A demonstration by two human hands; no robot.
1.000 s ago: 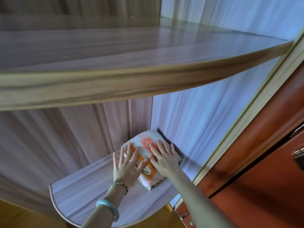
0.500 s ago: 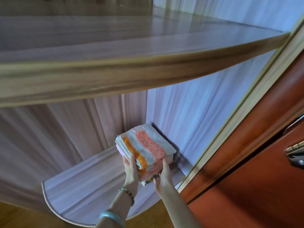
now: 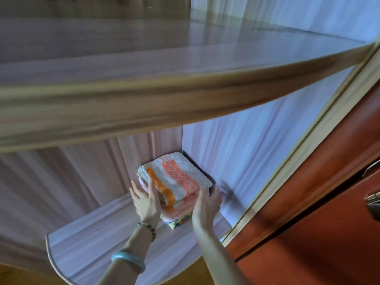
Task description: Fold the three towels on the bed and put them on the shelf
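Sitting in the back corner of the lower shelf, the towels form one folded stack: a white one with orange and coral stripes on top, pink layers under it, and a yellow-and-blue patterned edge at the bottom. The stack's far sides lie close to the back panel and the pale side wall. The left hand is at the stack's near left edge and the right hand at its near right corner, both with fingers spread and fairly straight, gripping nothing. Motion blur makes it impossible to tell whether the fingertips touch the cloth. The left wrist carries a bead bracelet, with a pale green bangle further down the forearm. An upper shelf juts out overhead; its thick wooden front edge crosses the whole view and hides the top of the corner behind it. To the right a light wooden frame runs diagonally, and beyond it stands a red-brown door with a metal fitting at its edge, well apart from the towels. Wooden floor shows below the lower shelf's curved rim.
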